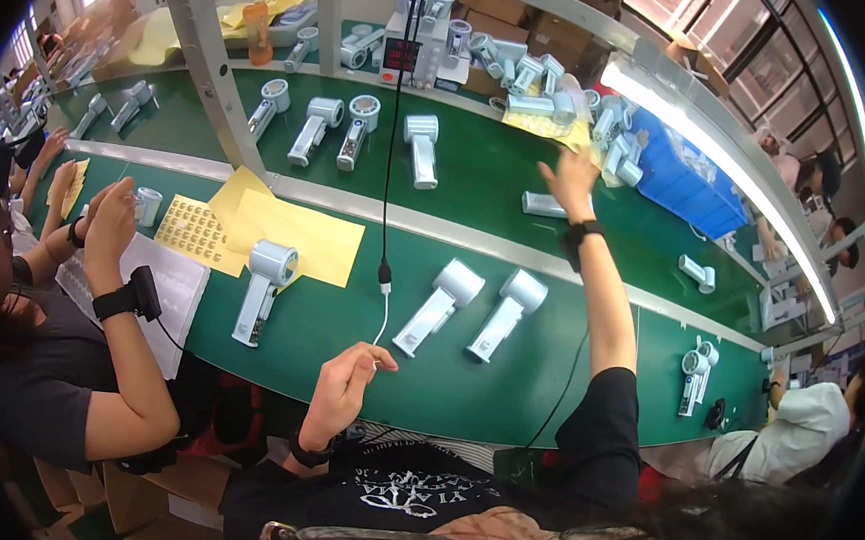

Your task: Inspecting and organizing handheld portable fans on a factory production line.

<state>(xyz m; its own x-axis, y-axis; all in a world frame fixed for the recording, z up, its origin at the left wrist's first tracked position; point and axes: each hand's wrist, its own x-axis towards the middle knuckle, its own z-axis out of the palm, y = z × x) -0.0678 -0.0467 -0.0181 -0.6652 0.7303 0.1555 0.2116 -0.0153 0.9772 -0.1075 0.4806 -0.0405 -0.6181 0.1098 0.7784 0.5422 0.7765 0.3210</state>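
Between the fingertips of my left hand (342, 389), closed above the near bench edge, is the white end of a charging cable (385, 312). It hangs from a black cord. My right hand (571, 182) reaches far across the belt, its fingers apart and nothing seen in them. Close below it lies a pale blue handheld fan (543, 205), partly hidden by my wrist. On the bench before me are two more pale blue fans, one on the left (440, 308) and one on the right (508, 315). Another fan (265, 291) rests beside yellow sheets (300, 233).
Several fans ride the green belt (479, 173). A blue crate (695, 178) and a heap of fans stand at the far right, near a power supply unit (407, 60). A metal post (211, 64) rises at left. Co-workers sit on both sides.
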